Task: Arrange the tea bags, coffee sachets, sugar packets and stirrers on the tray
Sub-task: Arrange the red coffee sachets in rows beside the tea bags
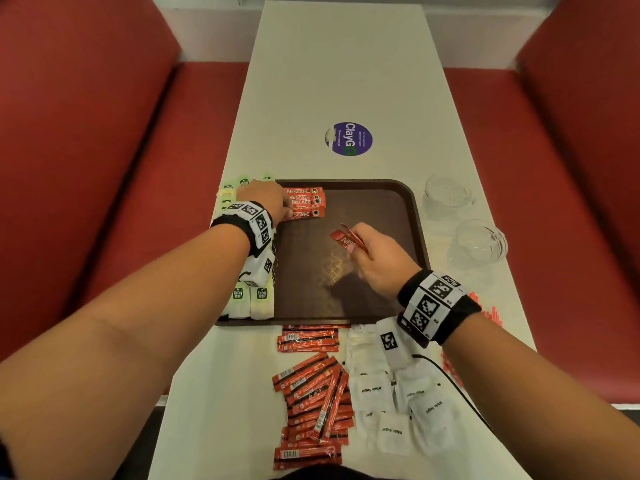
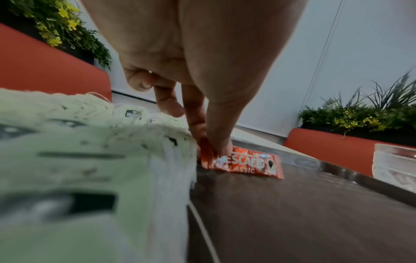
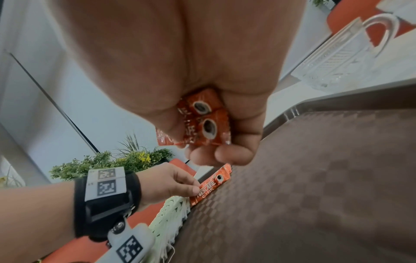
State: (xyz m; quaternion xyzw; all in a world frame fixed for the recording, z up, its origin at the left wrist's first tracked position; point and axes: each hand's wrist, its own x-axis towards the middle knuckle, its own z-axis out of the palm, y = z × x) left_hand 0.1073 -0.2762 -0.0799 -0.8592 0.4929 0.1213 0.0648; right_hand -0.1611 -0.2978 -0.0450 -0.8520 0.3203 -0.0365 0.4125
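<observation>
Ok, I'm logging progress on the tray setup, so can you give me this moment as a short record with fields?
tray: brown, tea bags lined along its left side, sachet row at its far left
left hand: pinches the row's nearest sachet
right hand: grips the held sachets over the tray
on table: loose sachets, sugar packets

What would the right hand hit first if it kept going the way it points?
Probably the row of coffee sachets in the far left corner, across bare tray; height is unclear.
</observation>
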